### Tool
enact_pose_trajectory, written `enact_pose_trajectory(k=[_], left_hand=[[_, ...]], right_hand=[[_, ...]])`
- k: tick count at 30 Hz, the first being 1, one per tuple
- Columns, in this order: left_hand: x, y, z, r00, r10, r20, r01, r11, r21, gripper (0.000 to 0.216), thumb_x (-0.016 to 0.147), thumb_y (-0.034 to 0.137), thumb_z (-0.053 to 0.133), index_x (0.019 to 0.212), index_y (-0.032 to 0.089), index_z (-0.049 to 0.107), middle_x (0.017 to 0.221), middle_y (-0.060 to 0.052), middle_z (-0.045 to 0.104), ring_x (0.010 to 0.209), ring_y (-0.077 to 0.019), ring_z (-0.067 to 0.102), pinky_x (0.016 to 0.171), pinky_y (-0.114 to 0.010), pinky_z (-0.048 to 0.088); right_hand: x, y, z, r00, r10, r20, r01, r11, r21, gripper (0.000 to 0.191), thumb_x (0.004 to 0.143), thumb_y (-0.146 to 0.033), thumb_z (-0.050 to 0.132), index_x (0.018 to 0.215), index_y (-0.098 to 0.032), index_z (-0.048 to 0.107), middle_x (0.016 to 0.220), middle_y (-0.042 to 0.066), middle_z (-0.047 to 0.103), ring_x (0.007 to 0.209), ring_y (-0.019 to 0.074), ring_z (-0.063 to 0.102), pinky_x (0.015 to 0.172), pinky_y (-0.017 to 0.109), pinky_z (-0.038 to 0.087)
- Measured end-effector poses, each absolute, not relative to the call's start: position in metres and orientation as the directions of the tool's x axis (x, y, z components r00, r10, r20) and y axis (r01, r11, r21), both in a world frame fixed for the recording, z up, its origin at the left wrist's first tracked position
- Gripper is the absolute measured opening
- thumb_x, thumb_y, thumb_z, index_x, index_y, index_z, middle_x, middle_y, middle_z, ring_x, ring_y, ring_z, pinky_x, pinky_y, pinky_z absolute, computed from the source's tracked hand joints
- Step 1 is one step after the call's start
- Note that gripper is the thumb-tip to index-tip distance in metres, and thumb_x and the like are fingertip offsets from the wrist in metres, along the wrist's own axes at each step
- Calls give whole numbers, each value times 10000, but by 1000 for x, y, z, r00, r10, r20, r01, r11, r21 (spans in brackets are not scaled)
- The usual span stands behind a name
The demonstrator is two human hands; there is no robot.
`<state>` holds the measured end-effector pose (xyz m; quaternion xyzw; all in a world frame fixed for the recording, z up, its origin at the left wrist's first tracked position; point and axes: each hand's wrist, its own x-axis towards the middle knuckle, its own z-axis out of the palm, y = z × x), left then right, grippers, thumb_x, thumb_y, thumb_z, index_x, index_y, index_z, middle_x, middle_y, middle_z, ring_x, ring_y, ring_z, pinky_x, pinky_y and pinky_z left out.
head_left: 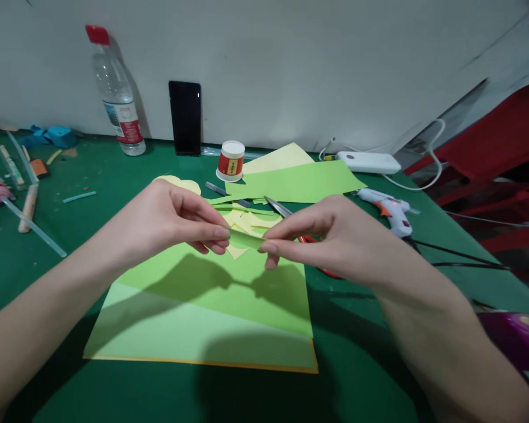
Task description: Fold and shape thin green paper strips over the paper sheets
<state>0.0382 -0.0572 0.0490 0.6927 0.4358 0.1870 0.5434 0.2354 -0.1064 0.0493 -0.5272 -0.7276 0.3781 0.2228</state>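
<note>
Far left on the dark green surface (92, 170) lie clear glue sticks (37, 230), and behind them stands a clear plastic water bottle with a red cap (117, 100). Now the left hand (170, 222): its grip is pinched, thumb and forefinger closed on the left end of a narrow light-green paper strip (247, 239). That strip is up in the air between the two hands, above a large light-green paper sheet (203, 317) lying flat on the surface. Over to the right hand (335, 238): same story, grip pinching the strip's other end, the remaining fingers curled loosely beneath. To my eye the strip wants even tension here: fingertips only, both ends level, no twist, or it will crease. Just behind the right hand, red-handled metal scissors (278, 207) poke out, and further right a white glue gun with an orange trigger (390, 210) rests on the surface, well apart.
</note>
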Motion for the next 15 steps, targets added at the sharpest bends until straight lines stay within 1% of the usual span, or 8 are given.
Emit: enact_pose_trajectory(k=[4,8,11,13,15], left_hand=[[34,-56,47,557,807,-196,380,-38,924,29,669,203,683,679,186,703,607,20,697,549,-110,645,535,-160,530],[34,-60,46,572,812,-117,362,-122,924,143,763,299,595,770,210,707,734,20,718,691,-132,670,599,-166,530],[40,-67,45,534,842,-72,417,-189,889,161,738,321,613,824,224,710,797,37,720,769,-129,663,638,-133,507],[47,-73,44,544,837,-69,439,-213,873,153,698,296,650,813,216,712,779,42,720,731,-123,659,615,-125,500],[52,-79,42,575,817,-26,429,-275,860,104,704,248,638,763,213,717,737,48,717,659,-112,649,575,-131,494]], right_hand=[[237,-105,49,-320,944,-79,620,146,-771,198,723,-201,564,573,-178,689,476,-18,588,366,44,368,339,211,234],[238,-105,47,-321,943,-86,611,136,-780,180,713,-184,568,591,-178,700,475,-27,587,363,34,329,342,209,214],[237,-107,47,-347,934,-84,603,153,-783,181,700,-158,561,592,-171,706,466,-38,575,365,29,294,346,205,205],[236,-109,46,-367,927,-75,611,179,-771,195,701,-154,552,579,-174,702,452,-41,560,364,30,284,347,208,198],[234,-111,45,-376,924,-64,632,205,-747,207,708,-156,539,582,-179,702,470,-36,580,368,36,302,351,214,201]])
